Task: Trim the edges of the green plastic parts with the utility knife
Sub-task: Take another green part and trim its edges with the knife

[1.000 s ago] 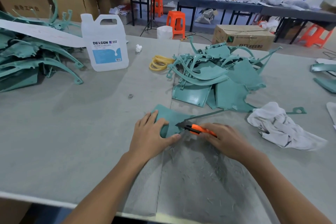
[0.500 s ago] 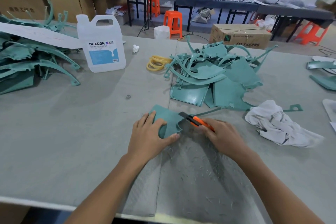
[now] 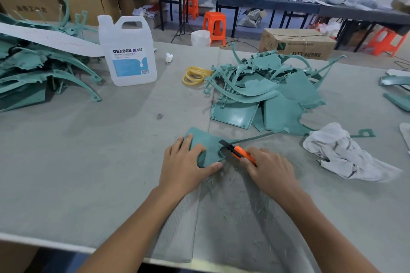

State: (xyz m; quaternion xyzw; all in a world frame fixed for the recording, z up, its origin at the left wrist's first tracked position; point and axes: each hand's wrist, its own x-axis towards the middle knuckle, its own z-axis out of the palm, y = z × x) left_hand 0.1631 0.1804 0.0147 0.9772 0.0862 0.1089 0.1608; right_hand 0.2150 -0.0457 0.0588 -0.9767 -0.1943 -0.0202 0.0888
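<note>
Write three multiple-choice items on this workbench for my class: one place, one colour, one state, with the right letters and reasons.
1. Relative to the yellow bands, the white jug stands: A left of them; B right of them; C on them.
2. The handle of the utility knife is: A blue; B orange; C yellow.
3. The left hand: A hangs idle; B grips the knife; C presses the green part down.
Answers: 1 A, the jug is further left on the table; 2 B, orange shows at the right hand; 3 C, it lies on top of the part.
</note>
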